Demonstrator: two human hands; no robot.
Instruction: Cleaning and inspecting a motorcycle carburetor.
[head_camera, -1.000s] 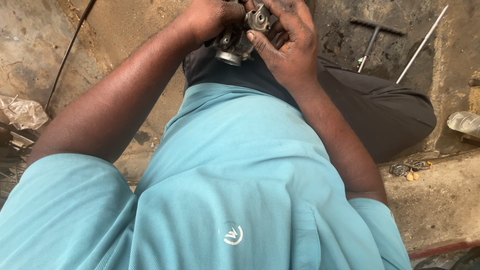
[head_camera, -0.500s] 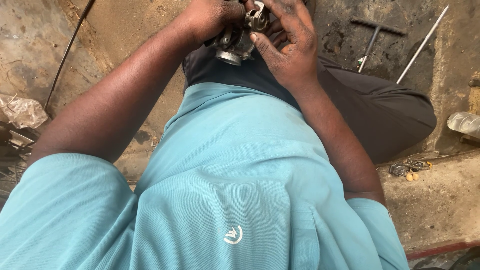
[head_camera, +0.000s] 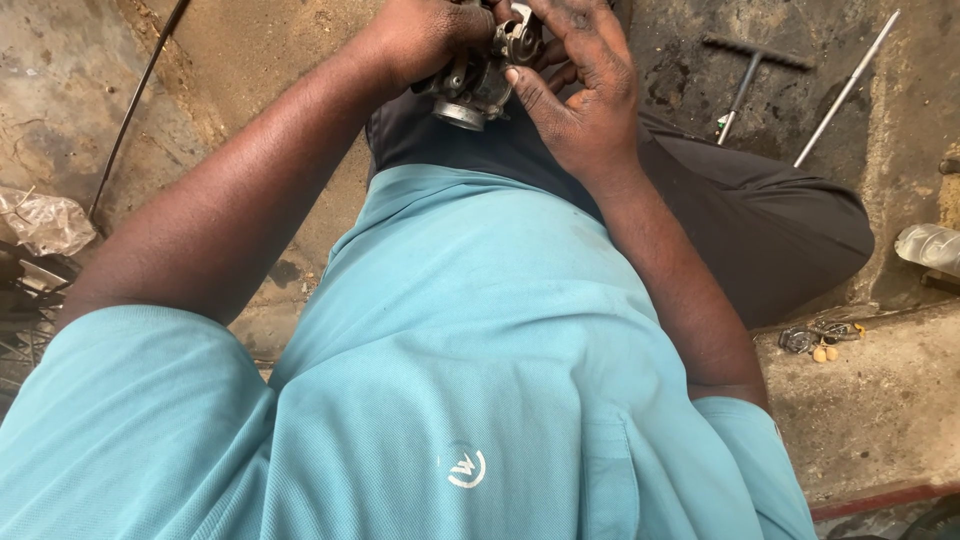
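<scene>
Hands: left hand (head_camera: 425, 35) closed around a metal part (head_camera: 478, 85); right hand (head_camera: 580, 100) gripped it from the other side, thumb on its rim.
Part: grey, greasy, held over the lap at the top edge of view.
Floor (head_camera: 860, 420): T-handle tool (head_camera: 745, 75) and rod (head_camera: 845, 90) lay near the right knee; plastic bag (head_camera: 45, 220) far left.

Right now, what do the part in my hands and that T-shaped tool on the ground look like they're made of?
The engine part, held by the left hand and right hand, looks like cast metal: dull grey body, brighter machined ring at its lower end, oily grime. The T-shaped tool seems to be dark steel, thin and matte, possibly rusty or dirty; hard to tell which.
</scene>
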